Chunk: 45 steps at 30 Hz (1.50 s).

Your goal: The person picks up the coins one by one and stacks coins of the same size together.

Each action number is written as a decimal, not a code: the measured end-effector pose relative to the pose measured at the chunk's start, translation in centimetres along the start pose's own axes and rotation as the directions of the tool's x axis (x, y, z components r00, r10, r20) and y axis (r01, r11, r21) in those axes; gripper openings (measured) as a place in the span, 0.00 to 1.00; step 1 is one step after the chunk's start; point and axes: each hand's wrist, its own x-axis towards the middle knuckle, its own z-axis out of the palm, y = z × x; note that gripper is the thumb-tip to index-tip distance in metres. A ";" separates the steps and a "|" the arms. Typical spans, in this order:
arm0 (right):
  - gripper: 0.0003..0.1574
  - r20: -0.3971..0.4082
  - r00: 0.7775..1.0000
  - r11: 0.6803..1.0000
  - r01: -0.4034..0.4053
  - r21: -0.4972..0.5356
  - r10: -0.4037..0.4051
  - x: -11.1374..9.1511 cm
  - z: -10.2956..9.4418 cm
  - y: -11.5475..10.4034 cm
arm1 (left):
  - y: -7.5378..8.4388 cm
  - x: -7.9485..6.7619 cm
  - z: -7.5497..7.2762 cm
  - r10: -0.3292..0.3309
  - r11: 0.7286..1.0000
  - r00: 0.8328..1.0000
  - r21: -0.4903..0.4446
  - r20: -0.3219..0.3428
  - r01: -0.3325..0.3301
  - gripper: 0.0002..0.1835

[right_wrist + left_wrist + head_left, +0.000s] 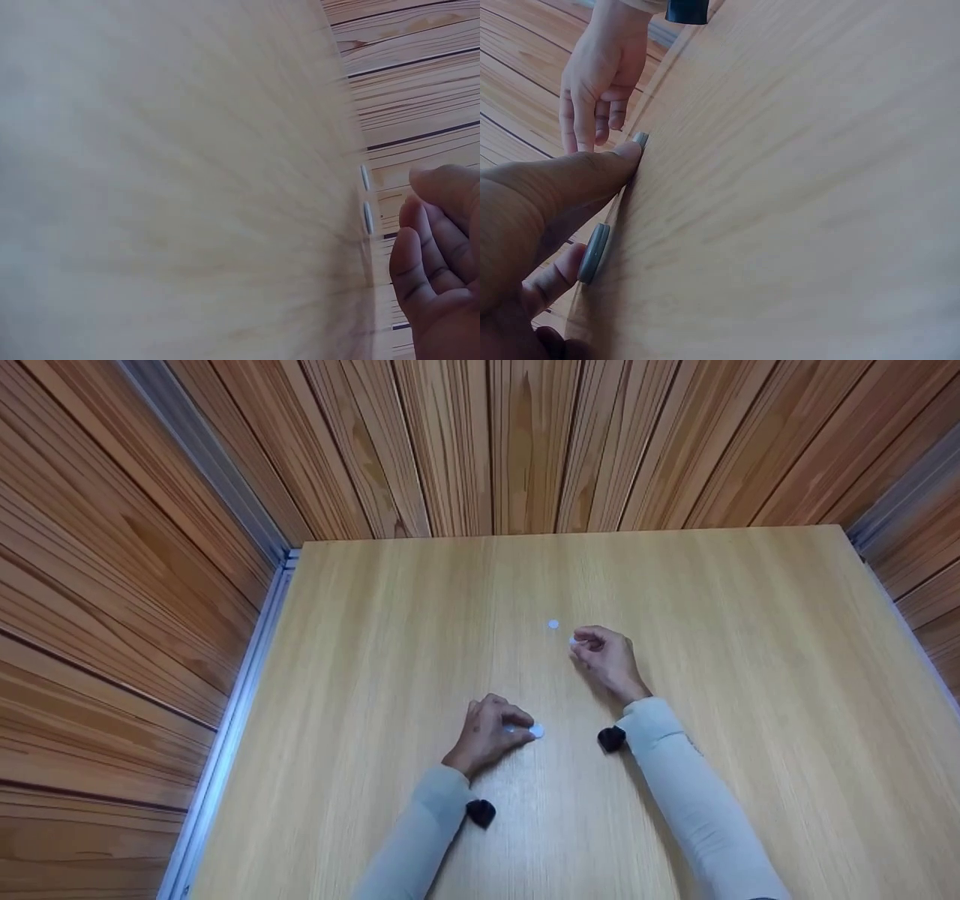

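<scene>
In the head view my left hand (491, 731) pinches a small white disc (536, 730) between thumb and index finger, low over the table. A second disc (594, 253) lies under that hand, beside its other fingers, in the left wrist view. My right hand (606, 658) hovers farther up, its fingers loosely bent. Another white disc (573, 640) shows at its fingertips, and one more disc (553, 624) lies just beyond. In the right wrist view a gap separates the right fingers (409, 266) from the near disc (368, 217).
A light wooden table (360, 660) spreads beneath both hands. Plank walls (450, 450) stand behind it and on both sides, with a metal rail (240, 697) along the left edge. Black wrist-worn devices (481, 813) sit on both sleeves.
</scene>
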 end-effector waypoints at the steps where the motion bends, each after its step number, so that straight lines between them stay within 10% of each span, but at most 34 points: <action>1: 0.16 0.002 1.000 1.000 -0.005 -0.013 0.005 0.1 0.0 0.0 | 0.0 0.0 0.0 -0.002 1.000 1.000 -0.001 0.002 0.002 0.08; 45: 0.15 0.120 0.989 0.990 -0.072 -0.125 0.087 -0.5 -0.3 0.4 | -0.2 0.1 -0.1 0.022 1.000 1.000 0.000 0.003 -0.022 0.09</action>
